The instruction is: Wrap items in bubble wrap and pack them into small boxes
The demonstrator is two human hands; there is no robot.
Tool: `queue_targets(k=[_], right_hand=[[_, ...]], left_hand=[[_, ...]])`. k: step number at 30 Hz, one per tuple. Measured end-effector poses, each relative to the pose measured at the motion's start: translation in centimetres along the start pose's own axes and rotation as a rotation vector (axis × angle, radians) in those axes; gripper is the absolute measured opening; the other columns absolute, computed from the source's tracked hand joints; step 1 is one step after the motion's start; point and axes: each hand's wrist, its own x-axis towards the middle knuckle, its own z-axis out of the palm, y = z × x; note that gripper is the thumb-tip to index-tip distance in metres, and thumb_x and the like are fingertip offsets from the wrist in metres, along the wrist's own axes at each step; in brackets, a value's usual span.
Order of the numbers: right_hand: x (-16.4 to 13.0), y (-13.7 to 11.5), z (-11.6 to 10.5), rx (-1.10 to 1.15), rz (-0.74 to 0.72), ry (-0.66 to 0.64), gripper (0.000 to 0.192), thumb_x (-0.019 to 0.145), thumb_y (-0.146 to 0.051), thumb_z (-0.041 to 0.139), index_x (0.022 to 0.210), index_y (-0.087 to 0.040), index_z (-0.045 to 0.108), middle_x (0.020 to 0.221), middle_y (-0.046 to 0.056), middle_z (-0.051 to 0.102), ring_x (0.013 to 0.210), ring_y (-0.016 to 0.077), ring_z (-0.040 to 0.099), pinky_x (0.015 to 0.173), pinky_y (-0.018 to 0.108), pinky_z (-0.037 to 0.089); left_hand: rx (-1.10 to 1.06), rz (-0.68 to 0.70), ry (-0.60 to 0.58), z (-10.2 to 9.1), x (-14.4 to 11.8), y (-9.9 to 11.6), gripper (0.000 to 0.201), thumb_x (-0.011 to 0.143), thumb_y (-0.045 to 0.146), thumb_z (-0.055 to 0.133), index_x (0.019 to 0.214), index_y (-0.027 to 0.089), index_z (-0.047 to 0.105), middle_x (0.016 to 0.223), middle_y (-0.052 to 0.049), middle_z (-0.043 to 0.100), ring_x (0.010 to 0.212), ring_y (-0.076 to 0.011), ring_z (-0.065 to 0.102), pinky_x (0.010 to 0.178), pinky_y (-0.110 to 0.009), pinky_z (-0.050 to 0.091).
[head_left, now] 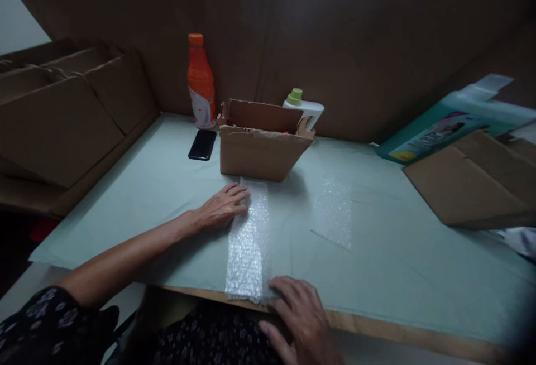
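A long strip of bubble wrap [248,248] lies on the pale green table cover, running from the front edge toward a small open cardboard box [255,153]. On the strip's left side, near its far end, rests my left hand [224,204], fingers stretched out and lying flat. My right hand [299,312] is by the strip's near right corner at the table edge, its fingers apart and its fingertips close to the wrap. To the right lies a smaller bubble wrap piece [334,211], apart from both hands.
Behind the box stand an orange bottle [201,83] and a white jug with a green cap [295,97]. A black phone [202,145] lies left of the box. Cardboard boxes [54,125] line the left; a teal jug [444,119] and another cardboard box [469,181] are at the right.
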Motion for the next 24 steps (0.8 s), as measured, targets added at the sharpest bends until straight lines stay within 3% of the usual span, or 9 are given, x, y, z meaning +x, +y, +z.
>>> queue_targets(k=[3, 7, 11, 17, 21, 24], right_hand=[[0.0, 0.8, -0.9, -0.078, 0.006, 0.024, 0.028, 0.088, -0.02, 0.061, 0.116, -0.022, 0.061, 0.121, 0.014, 0.069, 0.108, 0.0295, 0.065, 0.088, 0.048, 0.053], [1.7, 1.9, -0.1, -0.056, -0.139, -0.181, 0.066, 0.081, -0.021, 0.066, 0.144, -0.017, 0.046, 0.148, 0.018, 0.053, 0.132, 0.0341, 0.051, 0.1, 0.052, 0.049], [3.6, 1.9, 1.1, -0.022, -0.174, -0.292, 0.051, 0.082, -0.019, 0.065, 0.132, -0.02, 0.057, 0.143, 0.015, 0.058, 0.127, 0.0318, 0.055, 0.1, 0.051, 0.05], [4.8, 2.5, 1.2, -0.018, -0.24, -0.28, 0.039, 0.087, -0.017, 0.06, 0.126, -0.021, 0.061, 0.132, 0.014, 0.065, 0.117, 0.0284, 0.06, 0.093, 0.047, 0.054], [5.1, 2.9, 2.3, -0.012, -0.309, -0.14, 0.032, 0.09, -0.009, 0.049, 0.115, -0.018, 0.067, 0.118, 0.013, 0.072, 0.103, 0.0255, 0.065, 0.084, 0.042, 0.056], [6.4, 3.3, 2.9, 0.156, -0.186, -0.065, 0.029, 0.091, -0.01, 0.047, 0.108, -0.018, 0.069, 0.1, 0.01, 0.075, 0.09, 0.0222, 0.067, 0.079, 0.038, 0.056]], left_hand=[[-0.071, -0.081, -0.016, -1.0, -1.9, 1.6, 0.047, 0.084, 0.008, 0.052, 0.13, 0.018, 0.06, 0.152, -0.016, 0.048, 0.145, -0.033, 0.038, 0.118, -0.059, 0.027], [-0.327, -0.079, -0.013, -1.7, -6.9, 7.1, 0.077, 0.07, 0.014, 0.06, 0.145, 0.021, 0.044, 0.155, -0.013, 0.045, 0.149, -0.0326, 0.03, 0.122, -0.059, 0.022], [-0.539, -0.107, -0.039, -0.5, -9.5, 11.9, 0.088, 0.075, 0.028, 0.065, 0.154, 0.022, 0.028, 0.153, -0.012, 0.048, 0.147, -0.03, 0.036, 0.125, -0.056, 0.019], [-0.523, -0.161, 0.058, 1.2, -9.5, 12.5, 0.089, 0.08, 0.027, 0.066, 0.156, 0.024, 0.02, 0.15, -0.013, 0.052, 0.144, -0.0312, 0.041, 0.122, -0.058, 0.025], [-0.527, -0.157, 0.108, 1.4, -9.8, 12.6, 0.09, 0.082, 0.025, 0.065, 0.157, 0.025, 0.016, 0.149, -0.013, 0.053, 0.142, -0.0308, 0.044, 0.121, -0.058, 0.028], [-0.581, -0.226, 0.197, 1.5, -9.6, 13.0, 0.083, 0.084, 0.026, 0.065, 0.155, 0.025, 0.022, 0.147, -0.014, 0.053, 0.138, -0.0301, 0.047, 0.116, -0.055, 0.036]])
